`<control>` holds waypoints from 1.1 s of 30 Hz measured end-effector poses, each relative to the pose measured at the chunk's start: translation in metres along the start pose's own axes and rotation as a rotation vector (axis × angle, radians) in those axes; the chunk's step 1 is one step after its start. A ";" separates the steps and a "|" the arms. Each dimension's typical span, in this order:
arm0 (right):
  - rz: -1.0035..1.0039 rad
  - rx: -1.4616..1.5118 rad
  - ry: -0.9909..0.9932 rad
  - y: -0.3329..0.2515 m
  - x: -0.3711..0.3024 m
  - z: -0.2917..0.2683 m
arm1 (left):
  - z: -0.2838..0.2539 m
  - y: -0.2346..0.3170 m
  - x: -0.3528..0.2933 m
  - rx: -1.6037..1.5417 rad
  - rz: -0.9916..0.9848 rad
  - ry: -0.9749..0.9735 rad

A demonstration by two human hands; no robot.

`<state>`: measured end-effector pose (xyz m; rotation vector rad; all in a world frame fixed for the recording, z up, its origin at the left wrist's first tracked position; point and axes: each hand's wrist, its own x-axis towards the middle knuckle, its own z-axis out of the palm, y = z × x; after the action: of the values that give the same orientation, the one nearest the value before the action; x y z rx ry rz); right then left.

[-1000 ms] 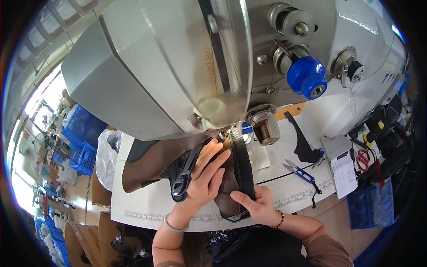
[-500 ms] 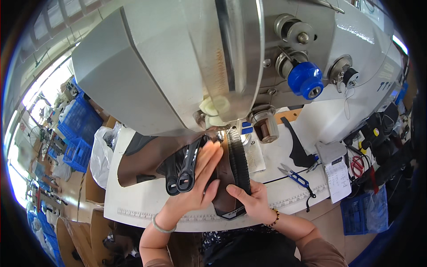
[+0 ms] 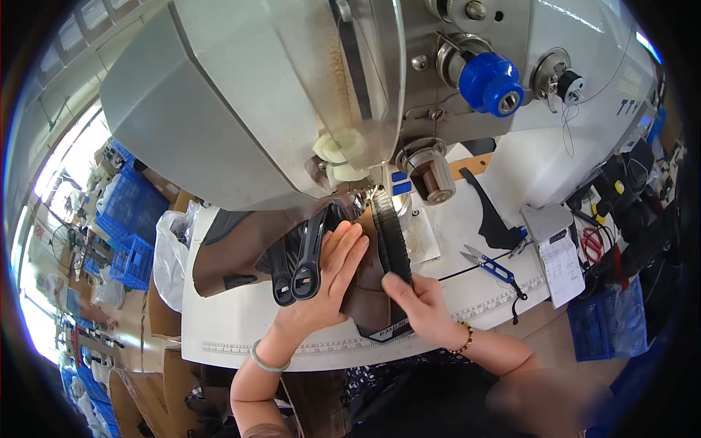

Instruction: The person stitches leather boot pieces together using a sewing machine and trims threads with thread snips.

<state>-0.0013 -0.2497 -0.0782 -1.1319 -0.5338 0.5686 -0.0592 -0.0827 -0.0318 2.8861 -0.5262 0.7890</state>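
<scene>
Under the white sewing machine's head lies a brown leather piece (image 3: 367, 305) with a gathered black strip (image 3: 393, 244) along its right edge. My left hand (image 3: 321, 288) rests on the leather with its fingers stretched out flat toward the needle area. Beside those fingers, two black bars (image 3: 307, 255) with slotted, rounded ends stick out toward me. My right hand (image 3: 423, 306) grips the right edge of the leather near the strip, thumb on top; its other fingers are mostly hidden. More brown leather (image 3: 226, 252) spreads out to the left. The machine head covers the needle.
The sewing machine (image 3: 241, 95) overhangs the work. On the white table's right lie blue-handled thread snips (image 3: 489, 266), a black cut piece (image 3: 485, 215), a white paper (image 3: 561, 270) and red-handled scissors (image 3: 591, 244). A ruler strip (image 3: 292, 348) runs along the front edge. Blue crates (image 3: 135, 201) stand left.
The view has shifted, so the machine appears higher and further left. My right thumb has moved slightly up along the strip. My left thumb, spread before, is now mostly out of sight.
</scene>
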 end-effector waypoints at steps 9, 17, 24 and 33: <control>-0.235 -0.197 0.110 -0.011 0.021 0.005 | -0.004 -0.003 0.002 0.022 0.058 -0.059; -0.313 -0.204 0.143 -0.001 0.017 0.009 | -0.012 -0.005 0.004 -0.036 0.091 -0.127; -0.255 -0.249 0.127 -0.006 0.013 0.010 | -0.015 -0.003 0.004 0.043 0.090 -0.140; -0.262 -0.206 0.091 -0.005 0.018 0.008 | -0.012 -0.003 0.007 0.134 0.102 -0.152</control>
<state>0.0081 -0.2340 -0.0687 -1.2523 -0.6607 0.2373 -0.0582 -0.0798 -0.0180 3.0819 -0.6656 0.6440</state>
